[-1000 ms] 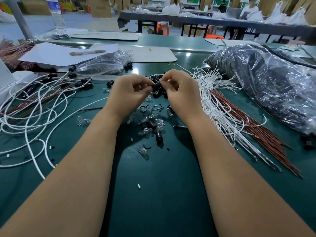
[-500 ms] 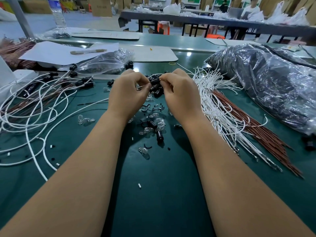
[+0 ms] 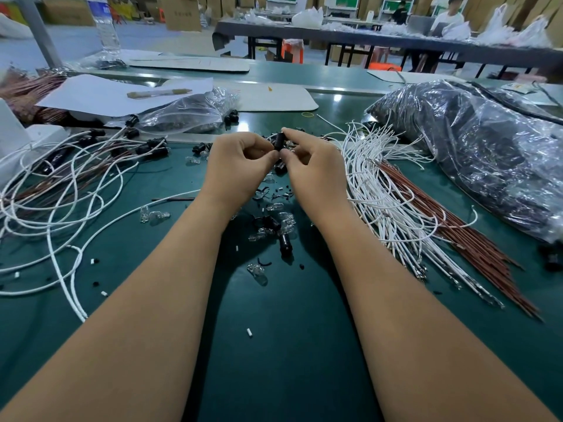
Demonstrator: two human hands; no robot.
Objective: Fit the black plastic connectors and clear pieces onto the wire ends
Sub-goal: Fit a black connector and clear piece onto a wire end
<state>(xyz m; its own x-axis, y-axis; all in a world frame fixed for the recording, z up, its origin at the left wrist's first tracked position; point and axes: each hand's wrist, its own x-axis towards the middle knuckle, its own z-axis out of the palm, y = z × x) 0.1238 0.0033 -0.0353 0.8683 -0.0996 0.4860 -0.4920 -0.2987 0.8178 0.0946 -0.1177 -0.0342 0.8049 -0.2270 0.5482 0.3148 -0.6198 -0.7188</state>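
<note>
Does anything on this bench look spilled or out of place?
Yes. Small clear pieces and black bits lie scattered loose on the green table below the hands, not in any tray, and the white wires at left sprawl in tangled loops.

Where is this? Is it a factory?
Probably yes, a workshop where wires get put together. A long green workbench holds piles of white wires, and both hands hold a black connector. More long tables stand behind.
</note>
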